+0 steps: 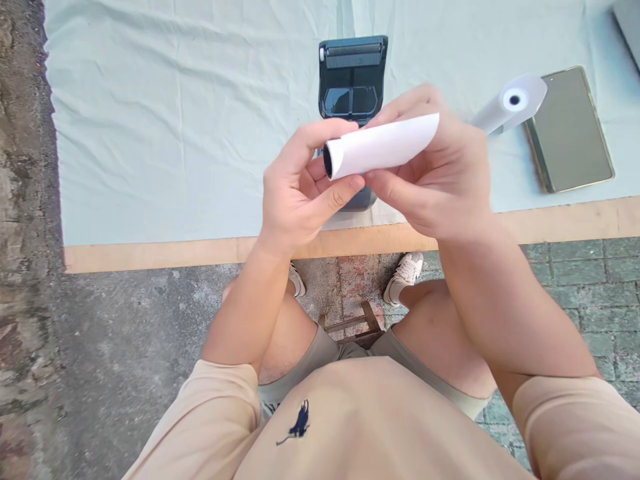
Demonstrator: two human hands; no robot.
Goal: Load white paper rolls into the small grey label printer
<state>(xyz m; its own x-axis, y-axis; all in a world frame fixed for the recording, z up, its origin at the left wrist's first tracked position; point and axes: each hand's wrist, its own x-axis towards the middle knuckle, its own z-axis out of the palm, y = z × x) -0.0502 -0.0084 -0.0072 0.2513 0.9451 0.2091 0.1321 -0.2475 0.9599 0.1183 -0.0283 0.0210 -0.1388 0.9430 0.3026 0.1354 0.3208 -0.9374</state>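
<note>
Roll (385, 147) sits over the five o'clock side of the printer (353, 77), pinched by our left hand (295, 193) and right hand (457, 173); we judge a looser grip could let it uncurl.

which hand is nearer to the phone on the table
Right. The right hand is left of the phone, with a white roll partly between them; the left hand is farther left, beyond the right hand.
</note>
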